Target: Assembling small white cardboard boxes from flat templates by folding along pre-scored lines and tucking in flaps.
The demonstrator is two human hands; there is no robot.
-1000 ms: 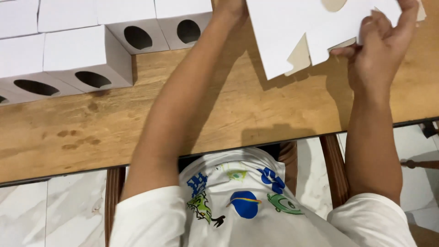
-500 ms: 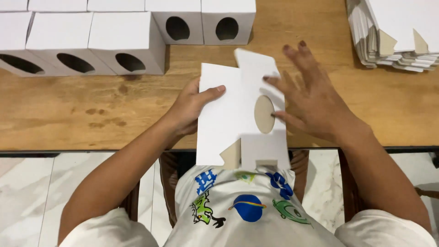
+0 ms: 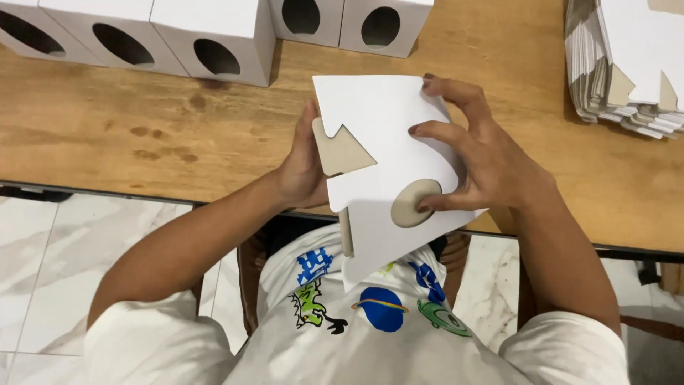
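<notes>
1. A flat, unfolded white cardboard box blank (image 3: 385, 142) with a grey-brown inner face and an oval cut-out is held above the near edge of a wooden table (image 3: 142, 135), over the person's lap.
2. The left hand (image 3: 303, 167) grips the blank's left edge from behind; its fingers are hidden, so their spread cannot be told.
3. The right hand (image 3: 477, 157) lies on the white face, fingers spread, the thumb pressed at the oval hole.
4. A row of assembled white cardboard boxes (image 3: 206, 36), each with an oval window, stands along the table's far side; what is inside them cannot be seen.
5. A stack of flat white box blanks (image 3: 620, 64) rests at the far right.
6. The table's grain is warm, stained and knotted; pale marbled floor tiles (image 3: 43, 271) show below.
</notes>
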